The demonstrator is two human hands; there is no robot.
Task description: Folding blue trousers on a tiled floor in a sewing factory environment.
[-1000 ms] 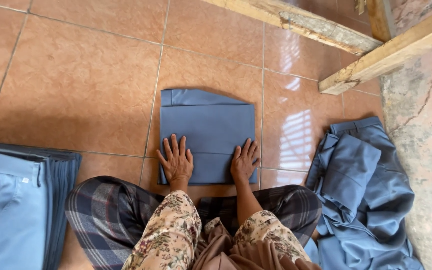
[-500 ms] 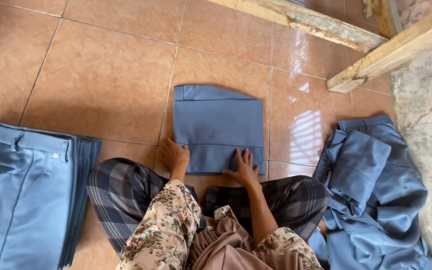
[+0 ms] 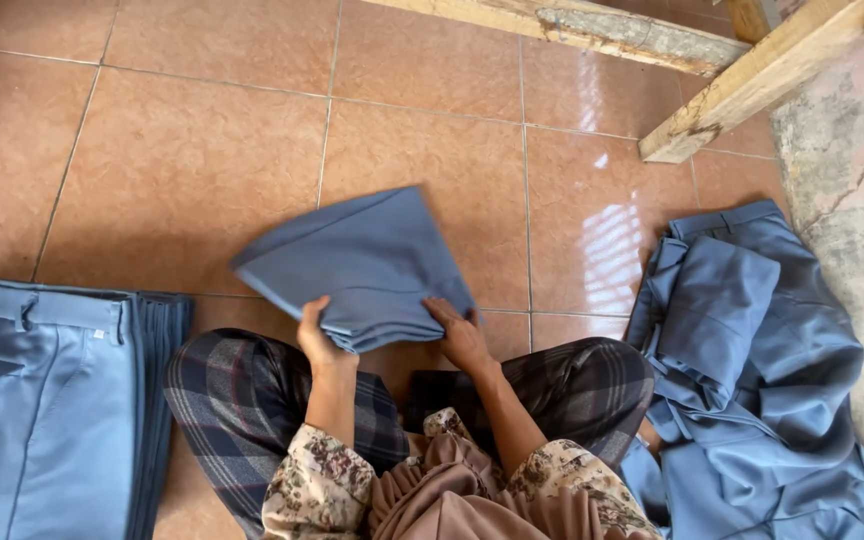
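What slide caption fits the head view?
Both hands, left hand and right hand, lift folded blue trousers off the tiled floor.

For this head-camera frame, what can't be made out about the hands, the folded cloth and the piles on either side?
- Left hand: fingers tucked under the folded blue garment, hidden by the cloth.
- Right hand: its fingertips blend into the folds at the garment's near edge.
- Folded garment: blurred, so its layers can't be counted.
- Stack of folded trousers: cut off by the left and bottom edges.
- Loose blue pile: runs off the bottom-right corner.
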